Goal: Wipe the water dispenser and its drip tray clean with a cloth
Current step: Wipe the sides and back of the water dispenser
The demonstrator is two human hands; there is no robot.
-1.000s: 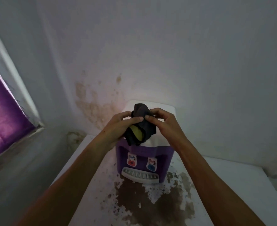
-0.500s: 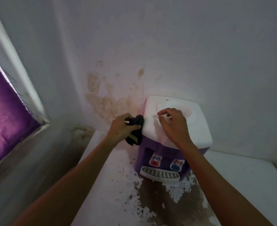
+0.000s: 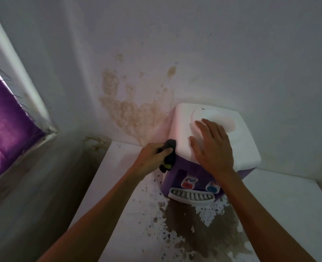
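water dispenser (image 3: 211, 140) sits right of centre in the frame, on a white worktop (image 3: 289, 214) against the wall, white lid above a purple body. drip tray (image 3: 191, 197) juts from its lower front, under the red and blue taps. left hand (image 3: 152, 159) has its fingers curled round a dark cloth (image 3: 170, 154), bunched against the dispenser's left edge (a yellow patch shows low on the wad). right hand (image 3: 213, 148) lies spread, palm down on the lid. the cloth looks soft and limp, best kept balled in the fist. the dispenser is probably light, smooth plastic that may slide, so bracing on the lid suits. brown stain spreads over the worktop below the tray.
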